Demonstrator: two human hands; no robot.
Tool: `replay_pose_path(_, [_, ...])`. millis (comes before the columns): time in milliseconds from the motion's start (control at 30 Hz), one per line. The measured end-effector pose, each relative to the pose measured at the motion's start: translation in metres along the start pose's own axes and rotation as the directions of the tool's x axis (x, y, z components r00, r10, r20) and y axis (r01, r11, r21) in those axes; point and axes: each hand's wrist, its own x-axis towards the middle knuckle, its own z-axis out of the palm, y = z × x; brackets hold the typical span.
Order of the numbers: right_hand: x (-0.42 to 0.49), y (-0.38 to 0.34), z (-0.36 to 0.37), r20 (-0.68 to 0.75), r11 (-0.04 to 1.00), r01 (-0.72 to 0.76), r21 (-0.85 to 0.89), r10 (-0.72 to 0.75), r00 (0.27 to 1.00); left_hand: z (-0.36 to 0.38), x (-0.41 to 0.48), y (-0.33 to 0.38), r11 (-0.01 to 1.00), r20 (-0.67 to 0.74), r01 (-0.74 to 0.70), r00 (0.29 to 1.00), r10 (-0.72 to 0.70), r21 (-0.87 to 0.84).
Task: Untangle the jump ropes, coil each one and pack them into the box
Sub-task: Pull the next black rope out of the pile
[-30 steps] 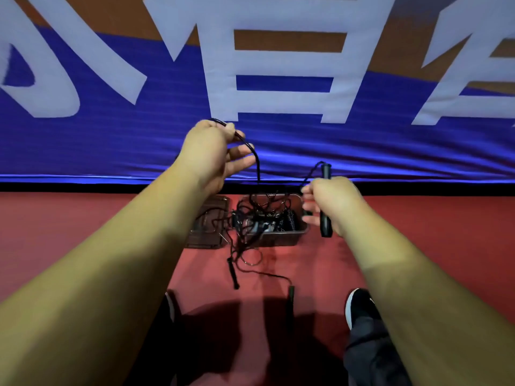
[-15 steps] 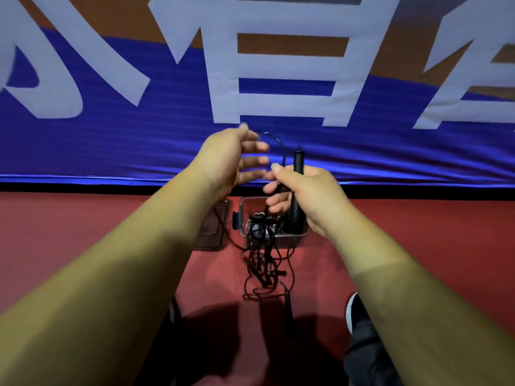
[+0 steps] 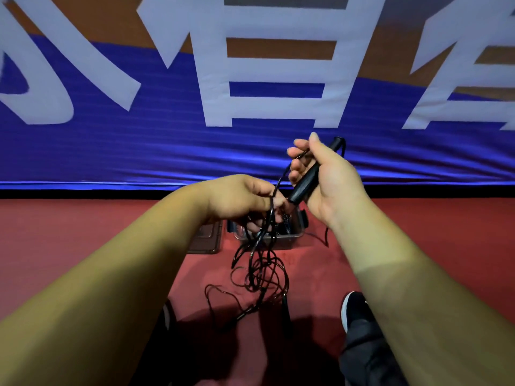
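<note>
Red floor (image 3: 418,232) bears box (image 3: 281,243), lid (image 3: 206,242), tangled jump ropes (image 3: 264,274), a shoe (image 3: 354,307).

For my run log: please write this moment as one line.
stage: untangling | left hand: grips cord | right hand: holds handle | tangle: hangs to floor | box: open

large white chinese characters (image 3: 278,79) stand on the blue banner (image 3: 111,151), cut by the top edge; none reads whole.

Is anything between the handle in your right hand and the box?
Yes: the left hand and the tangle it grips hang between the handle in the right hand and the box. The lid lies aside, left of it.
</note>
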Motion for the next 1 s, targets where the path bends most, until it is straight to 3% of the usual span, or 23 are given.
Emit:
replay_pose_path(100, [0.005,-0.002,-0.007,-0.005,0.983,0.023,-0.184,-0.024,1.000,-0.002,-0.001,0.006,1.000,-0.132,-0.024,0.991,0.025,0.005])
replay_pose_path(200, [0.000,0.001,-0.011,0.083,0.826,0.048,-0.562,-0.001,0.997,-0.002,-0.004,0.011,0.998,-0.214,-0.059,0.975,0.058,0.000])
replay_pose_path(267, [-0.006,0.006,-0.009,0.131,0.753,0.079,-0.654,0.009,0.991,-0.004,-0.005,0.013,0.998,-0.248,-0.056,0.967,0.060,0.022])
replay_pose_path(333, [-0.010,0.010,-0.006,0.096,0.800,0.054,-0.597,0.004,0.995,-0.005,-0.005,0.012,0.999,-0.277,-0.042,0.960,0.041,0.004])
replay_pose_path(400, [-0.010,0.012,-0.005,0.032,0.903,-0.024,-0.429,0.042,0.999,-0.010,-0.002,0.010,0.999,-0.320,-0.045,0.947,0.033,-0.030])
replay_pose_path(500, [-0.008,0.010,-0.005,-0.021,0.956,-0.050,-0.291,0.046,0.999,-0.018,-0.002,0.007,0.988,-0.417,0.016,0.908,0.051,0.156])
replay_pose_path(567, [-0.006,0.009,-0.005,-0.068,0.965,-0.030,-0.262,0.012,0.998,-0.026,0.001,-0.002,0.940,-0.483,0.115,0.874,0.058,0.320])
replay_pose_path(667, [0.002,0.004,-0.010,-0.197,0.967,0.035,-0.251,-0.087,0.976,-0.039,0.006,-0.017,0.895,-0.575,0.287,0.817,-0.043,0.341])
replay_pose_path(767, [0.007,-0.006,-0.016,-0.281,0.995,0.042,-0.094,-0.067,0.957,-0.059,0.001,-0.028,0.723,-0.699,0.502,0.714,-0.036,0.475])
replay_pose_path(800, [0.008,-0.009,-0.018,-0.287,0.997,0.042,-0.057,-0.057,0.956,-0.065,-0.001,-0.033,0.707,-0.726,0.540,0.686,-0.055,0.457])
replay_pose_path(900, [0.008,-0.014,-0.022,-0.249,0.999,0.021,-0.031,-0.028,0.968,-0.069,-0.004,-0.044,0.674,-0.666,0.608,0.711,-0.225,0.421])
replay_pose_path(1000, [0.004,-0.015,-0.019,-0.178,1.000,-0.014,-0.006,0.013,0.984,-0.055,-0.011,-0.037,0.491,-0.515,0.645,0.764,-0.389,0.586])
